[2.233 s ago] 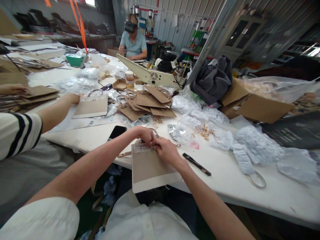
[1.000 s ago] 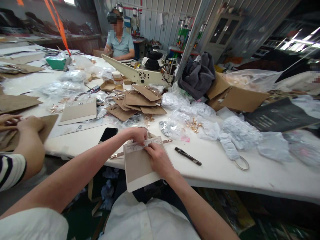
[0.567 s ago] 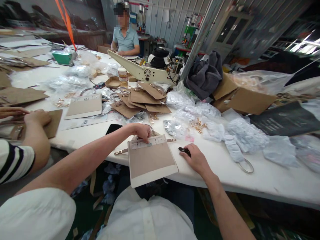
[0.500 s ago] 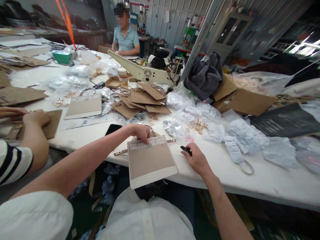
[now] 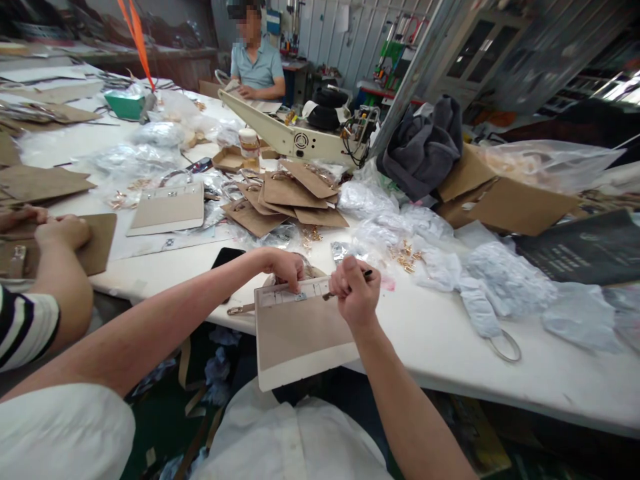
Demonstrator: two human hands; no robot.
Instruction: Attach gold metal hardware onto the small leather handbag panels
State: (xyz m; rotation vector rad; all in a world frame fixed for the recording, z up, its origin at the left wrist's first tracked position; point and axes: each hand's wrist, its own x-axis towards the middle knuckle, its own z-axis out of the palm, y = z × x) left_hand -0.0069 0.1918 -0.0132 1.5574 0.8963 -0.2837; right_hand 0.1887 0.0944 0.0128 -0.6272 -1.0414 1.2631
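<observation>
A beige bag panel (image 5: 300, 333) with a pale border juts over the table's front edge toward me. My left hand (image 5: 287, 269) grips its top edge, thumb on the near face beside a small metal plate (image 5: 300, 297). Part of a strap with a metal end (image 5: 241, 309) sticks out to the panel's left. My right hand (image 5: 356, 290) is closed in a fist around a small dark-handled tool (image 5: 368, 274), over the panel's upper right corner. The tool's tip points left at the panel's upper strip; I cannot tell whether it touches.
Brown bag pieces (image 5: 293, 190) lie piled ahead, with gold-coloured fittings (image 5: 406, 256) and plastic bags (image 5: 500, 280) to the right. A black phone (image 5: 227, 257) lies by my left forearm. A co-worker's hands (image 5: 63, 233) work at left; another person (image 5: 257, 63) sits across.
My right hand has moved left from beside the panel to over its upper right corner, turning the tool in its fist. My left hand keeps its grip on the panel.
</observation>
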